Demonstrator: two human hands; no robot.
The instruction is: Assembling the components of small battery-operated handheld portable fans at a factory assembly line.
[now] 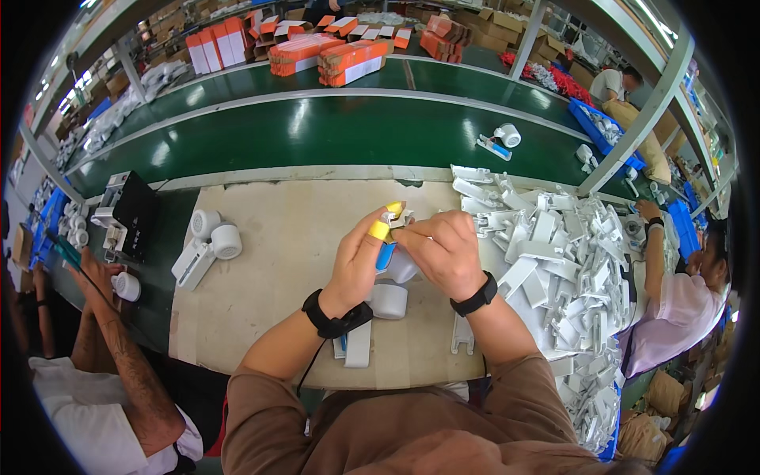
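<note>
Blue-white pc. (385,256) held btwn L hand (356,257) & R hand (446,252).

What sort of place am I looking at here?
Probably a factory assembly line. A long, glossy green surface, likely a conveyor belt, runs across the view; loose white plastic parts lie heaped on the right; orange-and-white cardboard boxes are stacked beyond.

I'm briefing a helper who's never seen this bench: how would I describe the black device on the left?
Start at the long green surface running across the far side, then find the beige work surface in front of it. Just left of the beige area stands a boxy device. It's black with pale fittings, unlike the white rounded parts nearby.
</note>
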